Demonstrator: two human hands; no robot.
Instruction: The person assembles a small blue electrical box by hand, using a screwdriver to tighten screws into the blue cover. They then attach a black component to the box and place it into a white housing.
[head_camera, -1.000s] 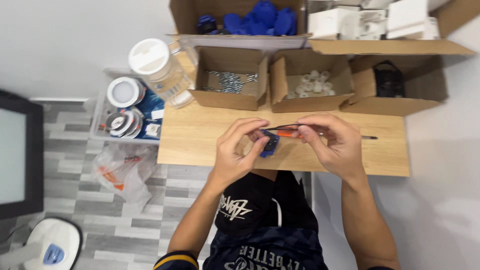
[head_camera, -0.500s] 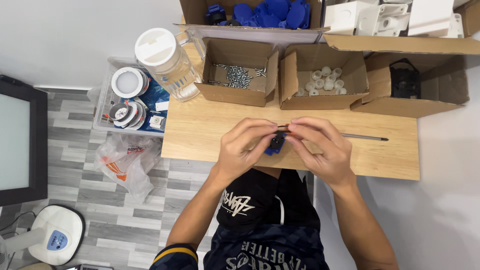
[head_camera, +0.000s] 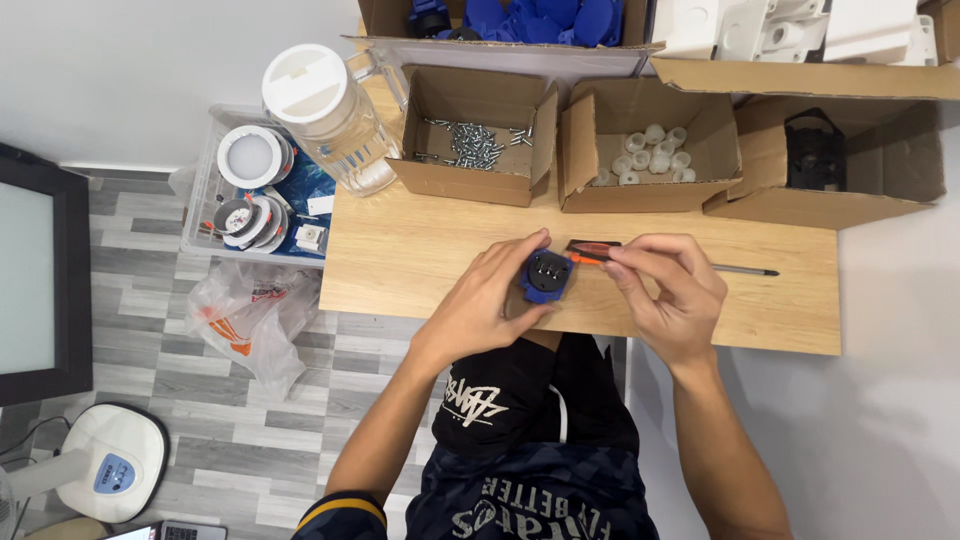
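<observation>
The person's left hand (head_camera: 490, 300) is cradling a small round blue plastic connector with a dark pinned face (head_camera: 548, 275), the fingers wrapping its left side and underside so the dark face is tilting up toward the head camera. It is being held just above the near middle of the light wooden tabletop (head_camera: 400, 250), not resting flat, as far as I can tell.

The right hand (head_camera: 670, 295) is closing around a screwdriver with an orange-and-black handle (head_camera: 594, 252), thumb and forefinger pinching the handle end beside the connector; the thin metal shaft (head_camera: 745, 269) is pointing away toward the right edge of the tabletop (so the tip is not on the part at this instant).

Along the far edge three open cardboard boxes are standing side by side: one holding silver screws (head_camera: 472, 145), one holding small white plastic caps (head_camera: 645, 150), one holding a black part (head_camera: 815, 150). Their open tops are facing up, within easy reach of either hand. A clear plastic jar with a white lid (head_camera: 325, 115) is sitting at the far left corner.

Bare wood is lying open to the left of the hands and to the right under the shaft. The near edge is close beneath both wrists, with grey floor boards and a crumpled plastic bag (head_camera: 250, 315) below the left edge.
</observation>
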